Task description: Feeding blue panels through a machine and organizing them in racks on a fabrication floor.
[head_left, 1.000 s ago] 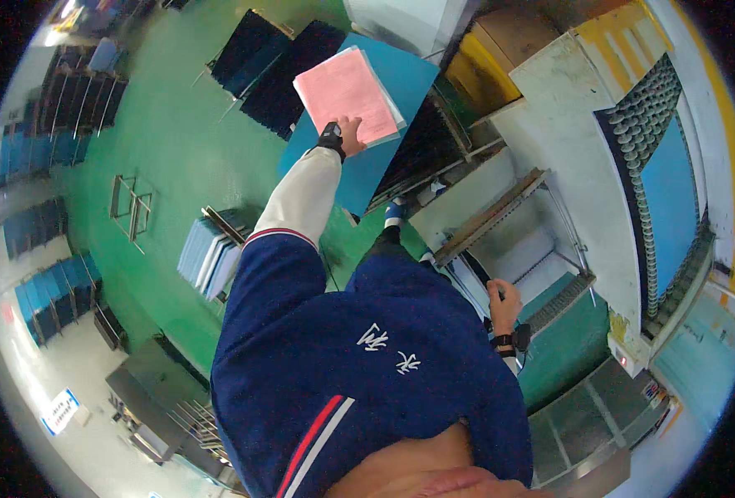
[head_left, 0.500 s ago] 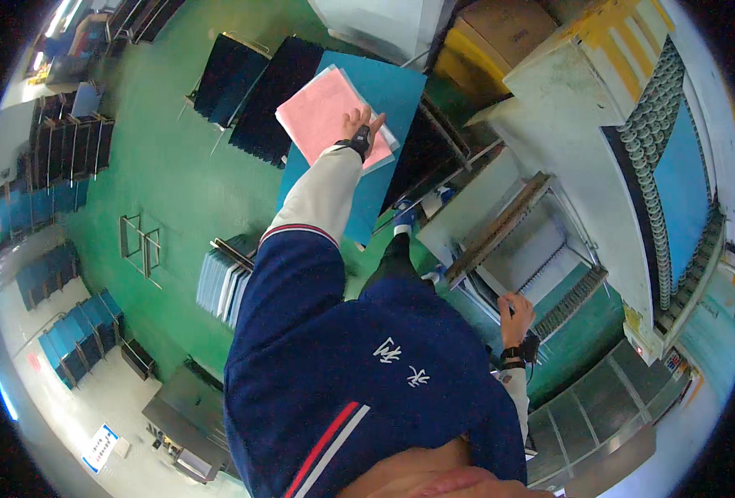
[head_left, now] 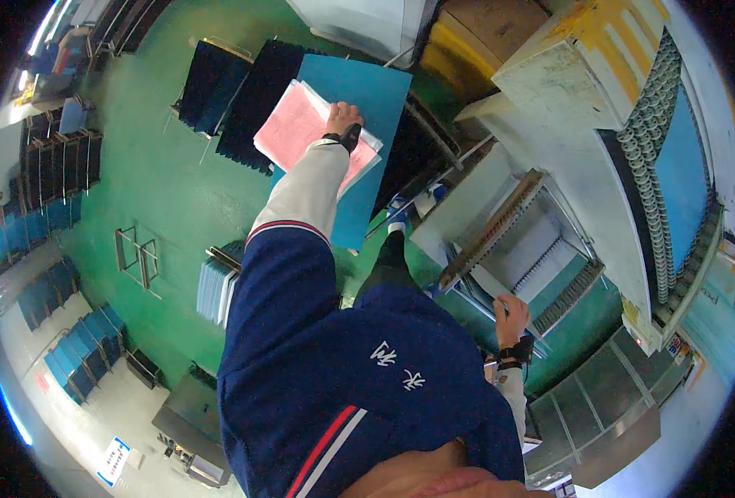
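A stack of pink and white paper sheets (head_left: 291,124) lies on a flat blue-green panel (head_left: 376,95) ahead of me. My left hand (head_left: 344,120) is at the stack's upper right edge, its fingers curled over the sheets. White sheets show from under the pink one along that edge. Low on the right, my right hand (head_left: 512,318) is held with bent fingers beside a metal rack frame (head_left: 494,232). A small dark thing shows at its fingertips, too small to name.
Dark stacked panels (head_left: 255,104) stand left of the blue-green panel. A large pale machine (head_left: 558,100) with a coiled conveyor (head_left: 654,166) fills the right. An empty wire stand (head_left: 137,253) and upright light panels (head_left: 215,290) are on the green floor, left.
The paper stack has shifted left and nearer on the blue-green panel. My left hand's fingers, spread on the pink sheet before, are now curled at its edge. The right hand has hardly moved.
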Demonstrator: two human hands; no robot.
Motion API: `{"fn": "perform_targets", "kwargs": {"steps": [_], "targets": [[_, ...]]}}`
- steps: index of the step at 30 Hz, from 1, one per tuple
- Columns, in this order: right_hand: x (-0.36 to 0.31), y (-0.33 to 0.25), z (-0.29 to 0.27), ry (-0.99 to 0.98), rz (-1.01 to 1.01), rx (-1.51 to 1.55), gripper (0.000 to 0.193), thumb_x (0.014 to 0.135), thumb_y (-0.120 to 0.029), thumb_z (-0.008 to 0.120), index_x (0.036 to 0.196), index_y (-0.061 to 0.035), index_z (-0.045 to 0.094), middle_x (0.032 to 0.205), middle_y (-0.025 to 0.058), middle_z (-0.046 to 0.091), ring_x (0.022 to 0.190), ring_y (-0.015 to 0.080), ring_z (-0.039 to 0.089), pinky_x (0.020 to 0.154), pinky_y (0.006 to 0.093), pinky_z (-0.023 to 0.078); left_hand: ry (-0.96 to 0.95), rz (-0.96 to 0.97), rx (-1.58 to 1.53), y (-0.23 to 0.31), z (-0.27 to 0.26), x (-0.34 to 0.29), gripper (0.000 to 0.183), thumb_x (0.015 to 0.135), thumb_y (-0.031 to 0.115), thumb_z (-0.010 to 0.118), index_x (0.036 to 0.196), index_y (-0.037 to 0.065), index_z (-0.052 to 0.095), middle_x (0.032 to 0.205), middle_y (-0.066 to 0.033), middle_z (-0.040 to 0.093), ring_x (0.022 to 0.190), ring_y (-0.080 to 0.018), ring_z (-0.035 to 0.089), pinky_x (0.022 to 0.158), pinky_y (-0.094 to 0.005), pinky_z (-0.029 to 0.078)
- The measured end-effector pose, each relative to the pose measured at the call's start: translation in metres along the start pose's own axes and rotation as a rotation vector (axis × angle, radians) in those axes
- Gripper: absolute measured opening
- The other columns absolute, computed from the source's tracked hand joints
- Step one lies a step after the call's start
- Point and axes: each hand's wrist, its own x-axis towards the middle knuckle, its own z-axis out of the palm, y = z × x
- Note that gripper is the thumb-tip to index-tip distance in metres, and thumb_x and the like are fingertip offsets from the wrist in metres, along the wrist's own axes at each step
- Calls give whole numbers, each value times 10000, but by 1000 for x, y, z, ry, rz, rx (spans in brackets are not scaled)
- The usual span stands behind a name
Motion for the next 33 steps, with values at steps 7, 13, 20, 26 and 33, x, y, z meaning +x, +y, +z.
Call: {"fn": "perform_targets", "kwargs": {"steps": [7, 13, 20, 26, 33], "targets": [[-3, 4, 7, 66, -54, -78, 219, 884, -341, 646, 974, -149, 702, 1008, 43, 684, 1053, 279, 576, 915, 452, 386, -106, -206, -496, -23, 63, -9, 314, 877, 316, 511, 798, 128, 750, 879, -154, 718, 908, -316, 686, 937, -469, 418], [-4, 13, 12, 86, -89, -58, 232, 884, -360, 649, 950, -144, 701, 962, 42, 687, 983, 276, 592, 862, 440, 408, -321, 42, -458, -59, 18, -38, 321, 733, 272, 719, 949, 34, 716, 977, -231, 692, 949, -394, 662, 793, -498, 530], [-3, 13, 11, 137, -64, -150, 247, 884, -390, 641, 908, -152, 702, 933, 26, 688, 965, 275, 593, 838, 442, 416, -180, -328, -1460, -50, -35, -102, 303, 779, 198, 756, 992, -8, 698, 927, -86, 711, 870, -179, 655, 789, -330, 497], [-4, 9, 4, 93, -51, -120, 286, 898, -408, 623, 873, -137, 711, 880, 66, 690, 932, 305, 603, 799, 449, 438, -44, -293, -2095, -24, -123, -151, 289, 873, 113, 695, 1127, -14, 641, 1070, -74, 680, 943, -168, 648, 865, -322, 497], [-3, 0, -25, -170, -9, 28, 408, 892, -439, 633, 1013, -58, 713, 987, 188, 692, 946, 382, 632, 842, 461, 478, 226, -151, -2425, 21, -209, -197, 279, 882, 51, 660, 1156, 10, 631, 1113, -84, 683, 964, -188, 669, 868, -338, 529]]}}
